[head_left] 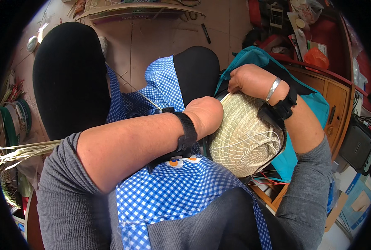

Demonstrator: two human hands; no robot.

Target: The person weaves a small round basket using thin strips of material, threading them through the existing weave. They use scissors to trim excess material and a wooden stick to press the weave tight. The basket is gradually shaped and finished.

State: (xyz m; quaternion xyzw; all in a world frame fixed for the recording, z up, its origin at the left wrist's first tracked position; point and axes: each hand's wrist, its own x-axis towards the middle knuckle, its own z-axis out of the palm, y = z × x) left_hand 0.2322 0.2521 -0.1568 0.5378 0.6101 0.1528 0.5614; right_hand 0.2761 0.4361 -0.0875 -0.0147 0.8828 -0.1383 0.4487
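A pale woven straw basket [235,131] lies tilted at my right side, its round base facing me. Loose white strands [257,135] cross its wall near the base. My right hand [251,80], with a silver bangle at the wrist, has its bent fingers closed on the basket's far edge. Against the basket's left side rests my left hand [205,113]; its fingers are turned away and hidden. One thin straw [138,90] runs from near the left wrist over the blue checked apron [173,193]. Both wrists wear black straps.
Under the basket is a teal and black cloth item [313,107], beside a wooden cabinet [335,103]. A bundle of straw [29,151] sticks out past my left elbow. A black marker [205,33] and a cardboard box [135,15] lie on the tiled floor ahead.
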